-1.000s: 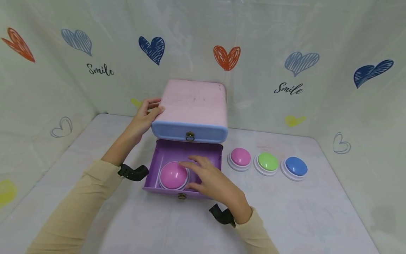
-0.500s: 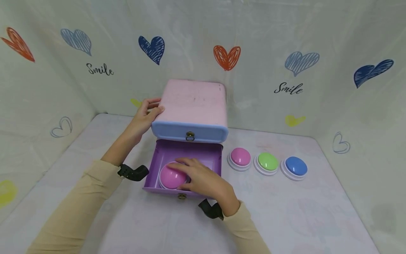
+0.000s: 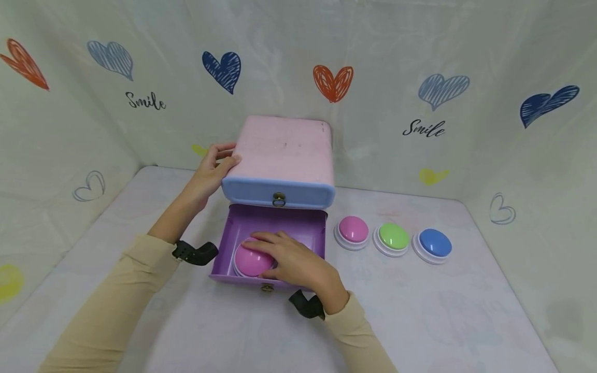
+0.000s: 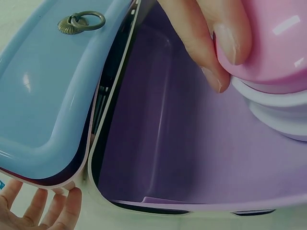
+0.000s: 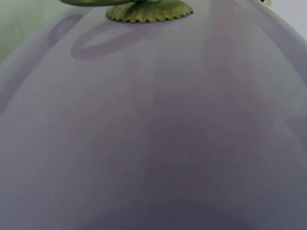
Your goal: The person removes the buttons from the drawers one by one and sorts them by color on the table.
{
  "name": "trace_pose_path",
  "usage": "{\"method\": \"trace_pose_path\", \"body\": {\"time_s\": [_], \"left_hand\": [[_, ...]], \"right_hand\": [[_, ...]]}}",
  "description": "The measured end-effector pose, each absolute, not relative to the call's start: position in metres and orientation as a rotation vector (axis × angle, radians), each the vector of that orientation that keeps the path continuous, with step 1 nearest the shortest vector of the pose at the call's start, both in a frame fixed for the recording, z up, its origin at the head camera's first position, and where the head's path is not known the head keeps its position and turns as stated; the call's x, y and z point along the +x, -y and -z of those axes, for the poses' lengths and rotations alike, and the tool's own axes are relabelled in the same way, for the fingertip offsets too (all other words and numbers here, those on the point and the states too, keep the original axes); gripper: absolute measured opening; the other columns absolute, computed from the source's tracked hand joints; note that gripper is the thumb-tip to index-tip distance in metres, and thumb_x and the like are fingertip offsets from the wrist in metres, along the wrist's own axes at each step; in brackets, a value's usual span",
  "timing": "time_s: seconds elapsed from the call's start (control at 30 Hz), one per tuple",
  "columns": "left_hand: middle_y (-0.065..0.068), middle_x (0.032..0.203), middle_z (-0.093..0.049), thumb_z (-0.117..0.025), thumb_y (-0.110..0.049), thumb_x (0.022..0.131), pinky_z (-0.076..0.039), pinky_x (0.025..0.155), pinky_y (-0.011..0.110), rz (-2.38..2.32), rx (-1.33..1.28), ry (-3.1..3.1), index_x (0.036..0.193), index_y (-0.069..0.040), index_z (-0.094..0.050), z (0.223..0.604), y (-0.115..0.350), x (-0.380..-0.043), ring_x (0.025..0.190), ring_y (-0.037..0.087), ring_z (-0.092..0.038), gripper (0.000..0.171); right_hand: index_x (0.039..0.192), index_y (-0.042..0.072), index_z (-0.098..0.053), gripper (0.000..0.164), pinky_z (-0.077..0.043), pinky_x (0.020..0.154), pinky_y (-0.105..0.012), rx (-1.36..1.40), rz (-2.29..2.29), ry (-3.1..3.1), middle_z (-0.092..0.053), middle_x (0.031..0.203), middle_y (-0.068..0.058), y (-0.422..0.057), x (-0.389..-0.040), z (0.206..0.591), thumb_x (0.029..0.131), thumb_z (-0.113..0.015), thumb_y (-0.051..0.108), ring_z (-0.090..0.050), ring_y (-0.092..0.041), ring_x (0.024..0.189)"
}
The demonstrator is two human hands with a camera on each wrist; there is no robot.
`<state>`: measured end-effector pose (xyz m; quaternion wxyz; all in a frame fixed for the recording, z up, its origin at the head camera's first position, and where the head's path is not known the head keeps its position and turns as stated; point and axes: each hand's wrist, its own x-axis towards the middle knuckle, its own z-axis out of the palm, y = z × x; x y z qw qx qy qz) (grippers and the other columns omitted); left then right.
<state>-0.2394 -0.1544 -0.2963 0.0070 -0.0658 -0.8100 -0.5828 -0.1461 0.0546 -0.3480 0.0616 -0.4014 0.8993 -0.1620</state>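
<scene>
In the head view, a small pink box (image 3: 284,147) has a blue upper drawer front (image 3: 244,190) and a pulled-out purple lower drawer (image 3: 298,223). A pink dome-shaped push button (image 3: 252,260) on a white base sits at the drawer's front left. My right hand (image 3: 298,261) reaches into the drawer and grips that button from the right, thumb near the front. The left wrist view shows fingertips (image 4: 230,43) against the pink dome. My left hand (image 3: 210,173) steadies the box's left side with extended fingers. The right wrist view holds only the purple drawer front (image 5: 158,120) and its brass pull (image 5: 148,10).
Right of the drawer, a pink button (image 3: 353,229), a green button (image 3: 394,237) and a blue button (image 3: 435,243) stand in a row on the white table (image 3: 443,311). Behind the box hangs a pale curtain (image 3: 373,41) printed with hearts.
My right hand has moved left over the pink button in the drawer, and its fingers have come round the dome. The left hand has stayed at the box.
</scene>
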Motion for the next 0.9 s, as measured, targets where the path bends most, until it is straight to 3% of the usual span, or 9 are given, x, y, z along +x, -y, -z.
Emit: {"method": "trace_pose_path", "body": {"time_s": [0.23, 0.9], "left_hand": [[0.016, 0.145, -0.03, -0.045, -0.036, 0.095, -0.034, 0.097, 0.043, 1.817, -0.209, 2.535, 0.143, -0.011, -0.027, 0.2967, 0.1545, -0.2399, 0.125, 0.033, -0.038, 0.057], [0.017, 0.145, -0.03, -0.044, -0.036, 0.096, -0.032, 0.1, 0.048, 1.811, -0.214, 2.542, 0.143, -0.011, -0.027, 0.2972, 0.1546, -0.2411, 0.126, 0.034, -0.038, 0.056]], "right_hand": [[0.136, 0.024, -0.048, 0.059, -0.034, 0.106, -0.036, -1.259, 0.493, -2.732, -0.045, 0.14, -0.002, -0.0542, -0.1461, 0.3477, 0.082, -0.071, 0.026, -0.042, -0.022, 0.128], [0.133, 0.021, -0.052, 0.056, -0.024, 0.112, -0.042, -1.203, 0.578, -2.728, -0.046, 0.137, -0.003, -0.0574, -0.1455, 0.3476, 0.082, -0.071, 0.03, -0.043, -0.017, 0.127]]}}
